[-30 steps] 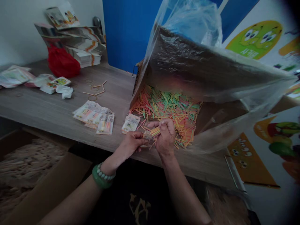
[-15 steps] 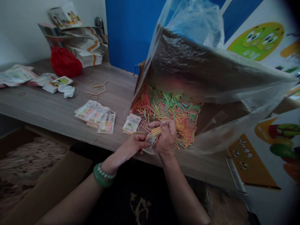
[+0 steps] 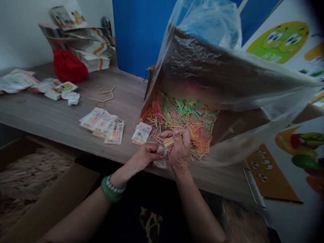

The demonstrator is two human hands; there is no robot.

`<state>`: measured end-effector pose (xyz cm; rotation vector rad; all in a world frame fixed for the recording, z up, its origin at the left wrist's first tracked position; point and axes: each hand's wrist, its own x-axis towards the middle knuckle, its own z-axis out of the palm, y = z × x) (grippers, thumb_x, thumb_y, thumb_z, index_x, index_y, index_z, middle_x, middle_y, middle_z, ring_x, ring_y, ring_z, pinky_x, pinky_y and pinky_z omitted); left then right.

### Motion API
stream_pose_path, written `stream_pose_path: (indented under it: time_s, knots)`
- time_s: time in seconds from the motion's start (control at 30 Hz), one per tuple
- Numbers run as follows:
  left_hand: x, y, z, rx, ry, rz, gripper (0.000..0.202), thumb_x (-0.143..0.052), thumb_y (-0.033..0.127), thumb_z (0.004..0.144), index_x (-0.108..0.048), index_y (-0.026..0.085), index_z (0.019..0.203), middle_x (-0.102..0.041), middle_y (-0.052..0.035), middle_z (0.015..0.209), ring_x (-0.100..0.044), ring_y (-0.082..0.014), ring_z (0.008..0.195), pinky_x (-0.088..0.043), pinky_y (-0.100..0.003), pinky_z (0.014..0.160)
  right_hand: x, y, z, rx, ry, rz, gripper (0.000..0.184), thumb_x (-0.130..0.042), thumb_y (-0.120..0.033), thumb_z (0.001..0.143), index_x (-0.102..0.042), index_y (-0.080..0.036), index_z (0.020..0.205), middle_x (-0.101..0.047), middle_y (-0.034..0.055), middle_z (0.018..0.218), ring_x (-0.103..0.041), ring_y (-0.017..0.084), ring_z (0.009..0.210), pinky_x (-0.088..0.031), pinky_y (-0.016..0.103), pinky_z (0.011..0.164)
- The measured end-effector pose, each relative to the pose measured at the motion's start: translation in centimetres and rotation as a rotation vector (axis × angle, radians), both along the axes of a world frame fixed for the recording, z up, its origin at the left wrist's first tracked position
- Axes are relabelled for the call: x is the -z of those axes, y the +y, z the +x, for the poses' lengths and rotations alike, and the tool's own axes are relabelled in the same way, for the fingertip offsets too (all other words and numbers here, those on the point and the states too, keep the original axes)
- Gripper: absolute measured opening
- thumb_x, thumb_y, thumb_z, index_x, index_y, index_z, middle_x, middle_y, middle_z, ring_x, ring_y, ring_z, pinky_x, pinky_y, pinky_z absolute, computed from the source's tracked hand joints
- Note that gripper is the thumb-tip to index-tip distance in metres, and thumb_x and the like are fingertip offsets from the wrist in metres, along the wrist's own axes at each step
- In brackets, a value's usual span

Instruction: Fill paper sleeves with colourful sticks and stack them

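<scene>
My right hand [image 3: 180,148] is closed on a small bundle of coloured sticks [image 3: 168,141], its end pointing left. My left hand [image 3: 146,156] pinches a small clear packet [image 3: 162,158] at the bundle's tip, the packet hanging down over the table's front edge. Both hands hover at the near edge of a heap of loose coloured sticks [image 3: 184,118] lying in an open cardboard box [image 3: 152,84] lined with a large clear plastic bag [image 3: 222,77]. A filled packet [image 3: 141,133] lies on the table just left of my hands.
Several filled packets [image 3: 103,125] lie fanned on the wooden table [image 3: 50,114]. Further back are a red bag [image 3: 68,69], stacked printed cards [image 3: 83,44], a few loose sticks [image 3: 106,96] and rubber bands. A cardboard box [image 3: 37,182] stands below at left.
The packet in my left hand has dropped lower and tilted down from the stick bundle. Both hands stay in nearly the same place.
</scene>
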<state>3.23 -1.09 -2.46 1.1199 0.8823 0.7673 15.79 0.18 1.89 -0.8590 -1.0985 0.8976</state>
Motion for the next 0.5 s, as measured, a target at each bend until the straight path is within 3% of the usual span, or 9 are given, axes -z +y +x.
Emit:
stream_pose_path:
  time_s: [0.37,0.5]
  knots:
    - [0.0,0.2,-0.2,-0.038,0.058,-0.045,0.024,-0.075,0.035,0.068,-0.059,0.018,0.064,-0.051,0.0056,0.052,-0.046,-0.0083,0.044,-0.038,-0.022,0.045,0.4,-0.3,0.1,-0.016,-0.093,-0.006,0.022,-0.054,-0.045,0.099,-0.047,-0.025,0.092,-0.074,-0.0012,0.075,-0.073,0.019,0.073,-0.056,0.034,0.071]
    - [-0.9,-0.1,-0.3,-0.053,-0.037,-0.066,0.022,-0.076,0.035,0.069,-0.063,0.017,0.071,-0.054,0.0050,0.058,-0.048,-0.0077,0.043,-0.039,-0.022,0.044,0.4,-0.6,0.3,-0.104,-0.146,-0.034,0.023,-0.055,-0.045,0.098,-0.050,-0.025,0.088,-0.074,-0.0011,0.075,-0.074,0.020,0.084,-0.056,0.039,0.083]
